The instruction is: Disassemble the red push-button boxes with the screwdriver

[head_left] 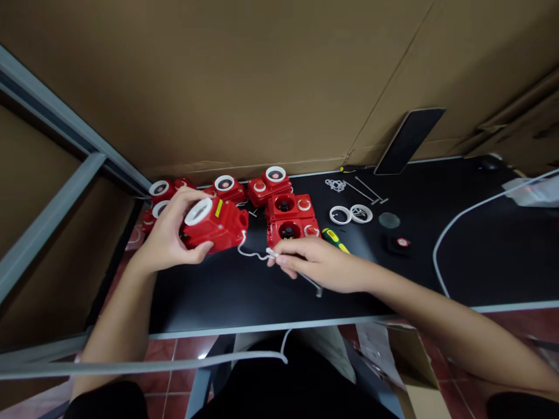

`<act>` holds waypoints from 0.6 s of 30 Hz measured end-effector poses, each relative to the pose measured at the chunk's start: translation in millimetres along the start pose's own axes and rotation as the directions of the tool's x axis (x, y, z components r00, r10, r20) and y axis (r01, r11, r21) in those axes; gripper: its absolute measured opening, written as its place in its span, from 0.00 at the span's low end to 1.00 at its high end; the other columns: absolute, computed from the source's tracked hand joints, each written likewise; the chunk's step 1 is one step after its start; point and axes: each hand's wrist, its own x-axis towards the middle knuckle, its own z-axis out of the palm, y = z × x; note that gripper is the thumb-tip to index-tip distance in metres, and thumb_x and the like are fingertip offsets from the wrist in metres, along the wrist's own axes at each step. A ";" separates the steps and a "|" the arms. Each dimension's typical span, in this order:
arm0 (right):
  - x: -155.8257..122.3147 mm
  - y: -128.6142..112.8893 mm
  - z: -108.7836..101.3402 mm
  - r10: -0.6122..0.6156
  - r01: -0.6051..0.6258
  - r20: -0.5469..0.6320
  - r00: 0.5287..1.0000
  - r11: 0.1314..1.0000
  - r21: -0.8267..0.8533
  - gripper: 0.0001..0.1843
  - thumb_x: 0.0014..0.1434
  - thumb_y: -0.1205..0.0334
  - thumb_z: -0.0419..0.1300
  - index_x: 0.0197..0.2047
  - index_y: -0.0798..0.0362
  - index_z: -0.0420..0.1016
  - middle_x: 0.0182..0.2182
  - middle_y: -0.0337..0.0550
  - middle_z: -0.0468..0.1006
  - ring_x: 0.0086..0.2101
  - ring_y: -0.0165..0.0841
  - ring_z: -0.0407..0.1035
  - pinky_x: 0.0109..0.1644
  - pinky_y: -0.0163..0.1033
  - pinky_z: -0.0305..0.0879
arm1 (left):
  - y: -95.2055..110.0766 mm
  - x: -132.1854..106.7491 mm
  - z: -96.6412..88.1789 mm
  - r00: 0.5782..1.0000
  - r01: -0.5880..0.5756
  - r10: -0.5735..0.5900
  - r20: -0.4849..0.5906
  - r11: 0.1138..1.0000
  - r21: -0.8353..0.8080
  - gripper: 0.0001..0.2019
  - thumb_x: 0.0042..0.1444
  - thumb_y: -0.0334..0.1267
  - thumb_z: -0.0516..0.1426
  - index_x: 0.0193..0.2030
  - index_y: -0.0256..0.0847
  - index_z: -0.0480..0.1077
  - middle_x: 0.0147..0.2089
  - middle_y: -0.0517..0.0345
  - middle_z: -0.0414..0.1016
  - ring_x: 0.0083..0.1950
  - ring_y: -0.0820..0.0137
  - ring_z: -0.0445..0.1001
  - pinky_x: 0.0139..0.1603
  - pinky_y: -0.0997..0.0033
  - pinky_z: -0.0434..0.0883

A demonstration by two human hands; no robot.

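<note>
My left hand (168, 238) is wrapped round a red call-point box (218, 224) with a white ring and a yellow label, lifted and tilted above the table. A white cord (251, 254) runs from the box's side to my right hand (310, 259). There, my fingers pinch the cord's end together with a thin metal hammer (314, 284), whose short crosspiece sticks out below the hand. Just behind the right hand lie two red boxes with uncovered round openings, the nearer box (288, 228) and the farther box (286, 205).
More red boxes (269, 185) stand along the cardboard wall. White rings (340, 215), a glass disc (389, 220), loose hammers (367, 189), bundled cord (335, 185) and a yellow-green screwdriver (335, 238) lie right. A dark panel (410, 139) leans behind; a white cable (449, 233) crosses the table's right side.
</note>
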 end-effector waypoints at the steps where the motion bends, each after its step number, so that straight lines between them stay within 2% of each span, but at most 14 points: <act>1: -1.4 0.8 -7.6 0.014 -0.014 0.012 1.000 1.000 0.002 0.15 0.78 0.56 0.57 0.44 0.53 0.80 0.30 0.35 0.76 0.34 0.31 0.71 0.45 0.39 0.64 | 4.1 1.3 -2.4 0.997 -0.018 0.012 0.081 0.997 0.075 0.31 0.57 0.45 0.70 0.66 0.44 0.69 0.62 0.48 0.76 0.60 0.52 0.77 0.66 0.48 0.77; 3: -1.6 4.9 -17.9 0.024 -0.025 0.019 1.000 0.998 0.065 0.17 0.78 0.51 0.58 0.48 0.55 0.81 0.28 0.33 0.71 0.30 0.29 0.66 0.40 0.38 0.61 | 12.6 3.7 -2.0 0.983 -0.044 0.019 0.185 0.990 0.135 0.31 0.54 0.43 0.69 0.64 0.44 0.69 0.59 0.47 0.75 0.57 0.53 0.78 0.61 0.52 0.80; 5: -1.1 9.9 -21.0 0.010 -0.010 -0.004 1.000 0.989 0.146 0.20 0.77 0.48 0.58 0.49 0.56 0.82 0.27 0.32 0.69 0.28 0.28 0.62 0.37 0.37 0.58 | 20.3 5.2 2.9 0.966 0.001 -0.051 0.255 0.981 0.193 0.29 0.54 0.40 0.66 0.63 0.42 0.69 0.58 0.47 0.74 0.56 0.53 0.79 0.58 0.53 0.81; 8: -4.0 13.3 -15.8 0.034 -0.029 -0.024 0.999 0.980 0.199 0.22 0.78 0.47 0.57 0.51 0.58 0.82 0.25 0.30 0.66 0.26 0.27 0.58 0.33 0.36 0.54 | 27.2 4.2 11.3 0.926 0.038 -0.128 0.355 0.968 0.249 0.27 0.54 0.37 0.64 0.62 0.42 0.68 0.59 0.47 0.75 0.56 0.52 0.81 0.55 0.52 0.82; 11: -9.3 12.4 -5.3 0.076 -0.079 0.023 0.997 0.975 0.207 0.22 0.79 0.48 0.56 0.51 0.58 0.83 0.25 0.29 0.64 0.26 0.27 0.57 0.32 0.36 0.54 | 26.8 -0.7 15.9 0.886 0.031 -0.160 0.436 0.957 0.288 0.27 0.54 0.33 0.63 0.62 0.43 0.68 0.60 0.46 0.76 0.58 0.50 0.81 0.57 0.49 0.82; 14: -12.3 12.3 4.4 0.091 -0.100 0.058 0.994 0.980 0.172 0.20 0.79 0.50 0.57 0.51 0.57 0.84 0.27 0.32 0.68 0.28 0.27 0.61 0.34 0.35 0.58 | 23.4 -5.8 17.4 0.866 -0.009 -0.170 0.470 0.935 0.353 0.28 0.56 0.30 0.62 0.64 0.42 0.67 0.61 0.43 0.76 0.60 0.47 0.80 0.59 0.44 0.81; 18: -13.4 14.7 11.9 0.118 -0.122 0.053 0.992 0.989 0.084 0.18 0.78 0.55 0.57 0.57 0.56 0.85 0.38 0.40 0.79 0.35 0.30 0.68 0.41 0.37 0.63 | 28.7 -5.6 20.3 0.889 -0.109 -0.079 0.452 0.921 0.375 0.34 0.60 0.32 0.62 0.73 0.37 0.62 0.71 0.32 0.70 0.73 0.38 0.71 0.69 0.35 0.77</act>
